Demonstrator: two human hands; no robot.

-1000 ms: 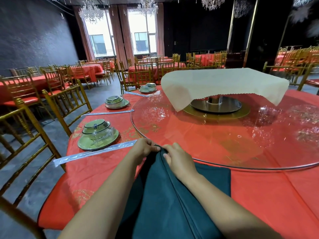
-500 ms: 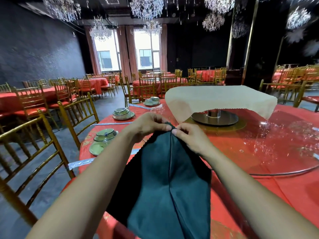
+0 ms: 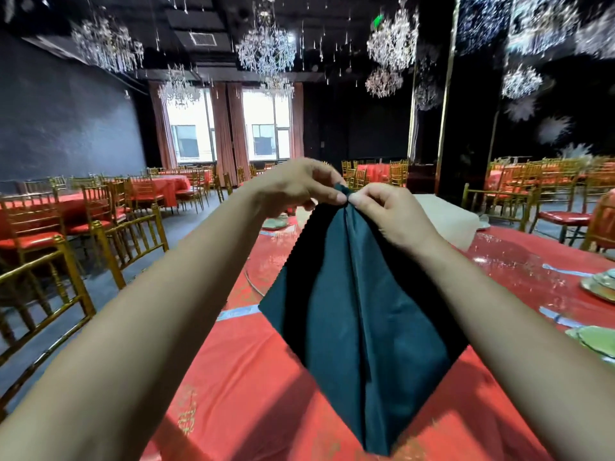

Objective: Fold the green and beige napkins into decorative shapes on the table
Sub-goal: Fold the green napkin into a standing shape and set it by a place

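Note:
A dark green napkin hangs in the air above the red table, shaped like a diamond with a crease down its middle. My left hand and my right hand pinch its top corner together, fingertips almost touching. The napkin's lower tip hangs close to the near table edge. A beige napkin lies draped over the turntable's centre behind my right hand, mostly hidden by it.
A glass turntable covers the table's middle. Green plate settings and wrapped chopsticks lie around the rim. Gold chairs stand at the left, with more red tables behind.
Both hands have lifted the green napkin by its corner from the table up into the air. My head has tilted up, showing more ceiling.

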